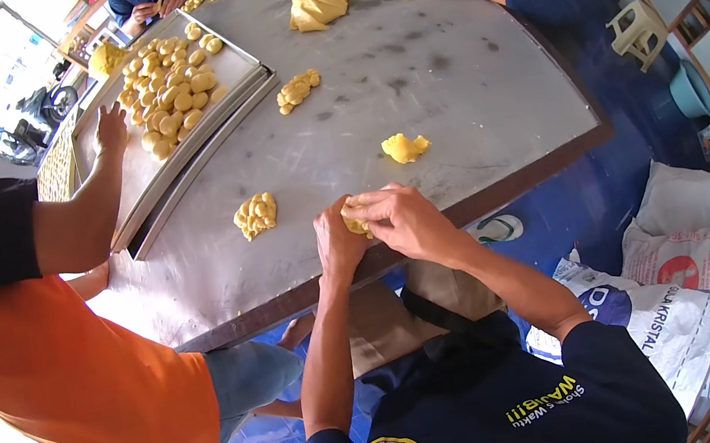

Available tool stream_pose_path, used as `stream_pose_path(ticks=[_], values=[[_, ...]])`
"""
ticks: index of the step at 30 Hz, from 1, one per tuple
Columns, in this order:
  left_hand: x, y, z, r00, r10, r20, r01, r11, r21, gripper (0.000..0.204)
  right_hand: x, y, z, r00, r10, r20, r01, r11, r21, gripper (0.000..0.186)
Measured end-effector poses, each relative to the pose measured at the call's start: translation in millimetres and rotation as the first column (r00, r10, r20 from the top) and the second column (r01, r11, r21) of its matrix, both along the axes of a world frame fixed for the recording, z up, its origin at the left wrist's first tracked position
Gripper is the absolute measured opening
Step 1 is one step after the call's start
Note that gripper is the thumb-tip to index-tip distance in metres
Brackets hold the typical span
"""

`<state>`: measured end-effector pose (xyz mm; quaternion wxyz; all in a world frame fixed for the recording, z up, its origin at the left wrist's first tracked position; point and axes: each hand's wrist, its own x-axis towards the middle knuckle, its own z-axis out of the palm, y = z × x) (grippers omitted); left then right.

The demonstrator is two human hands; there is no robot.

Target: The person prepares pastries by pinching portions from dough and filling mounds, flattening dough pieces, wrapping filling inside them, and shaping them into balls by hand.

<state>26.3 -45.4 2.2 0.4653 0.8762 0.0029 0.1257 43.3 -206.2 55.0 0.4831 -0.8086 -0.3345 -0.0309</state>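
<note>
Together, the left hand and right hand pinched dough over the near table edge, seemingly soft, best held by its sides.

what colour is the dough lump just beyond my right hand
The dough lump is yellow; it shows best in the head view, the only one.

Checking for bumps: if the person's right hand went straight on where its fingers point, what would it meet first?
The right hand would first meet the yellow dough it touches, then seemingly the left hand; depth between them is unclear.
</note>
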Motion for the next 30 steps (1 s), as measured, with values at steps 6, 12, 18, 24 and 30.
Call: stream_pose_path(ticks=[6,12,18,24,30], values=[[-8,-13,0,0.981,0.171,-0.095,-0.17,0.985,0.026,0.03,-3,15,-2,0.992,-0.123,-0.027,0.122,0.991,-0.059,0.019],[-8,-2,1,0.995,0.007,-0.096,-0.016,0.995,-0.1,0.033,4,10,-1,0.999,0.016,0.048,-0.014,0.999,-0.036,0.028],[-8,-5,1,0.995,-0.069,-0.071,0.059,0.99,-0.131,0.033,51,3,-13,0.912,0.003,-0.409,-0.088,0.978,-0.189,0.05],[-12,-5,-3,0.998,-0.062,0.008,0.062,0.998,-0.032,0.025,25,7,-8,0.987,-0.029,-0.158,0.0,0.983,-0.185,0.049],[-2,-2,-8,0.989,-0.023,-0.146,-0.033,0.929,-0.369,0.037,77,-28,-19,0.911,-0.16,0.381,0.314,0.868,-0.386,0.039]])
